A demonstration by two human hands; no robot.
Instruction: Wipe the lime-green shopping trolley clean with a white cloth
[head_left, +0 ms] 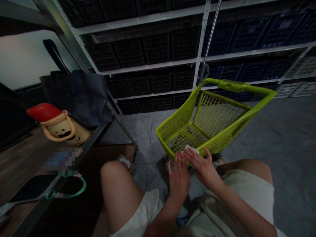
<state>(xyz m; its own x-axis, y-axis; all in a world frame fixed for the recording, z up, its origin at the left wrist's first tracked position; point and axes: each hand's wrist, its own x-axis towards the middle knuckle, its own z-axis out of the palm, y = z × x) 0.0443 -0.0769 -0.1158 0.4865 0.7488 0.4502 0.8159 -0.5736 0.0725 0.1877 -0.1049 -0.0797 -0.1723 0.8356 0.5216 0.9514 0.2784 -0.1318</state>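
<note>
A lime-green shopping cart [217,143] with lattice sides stands right in front of my knees, its basket open at the top. My right hand [203,167] reaches to the basket's near rim and presses a small folded white tissue [192,149] against it, thumb raised apart. The fingers cover part of the tissue, so whether it is paper or cloth does not show. Beside it, my left hand [179,176] rests its stretched fingers on the same rim, close to the tissue's left end. Nothing shows in that hand.
Shelves with black crates [157,47] and blue crates [251,33] line the back. On the left table [32,146] are a red-topped cartoon bag [66,126], a dark tote [81,95], a phone [32,188] and a green cord [71,196]. A metal pole [212,31] rises behind the cart.
</note>
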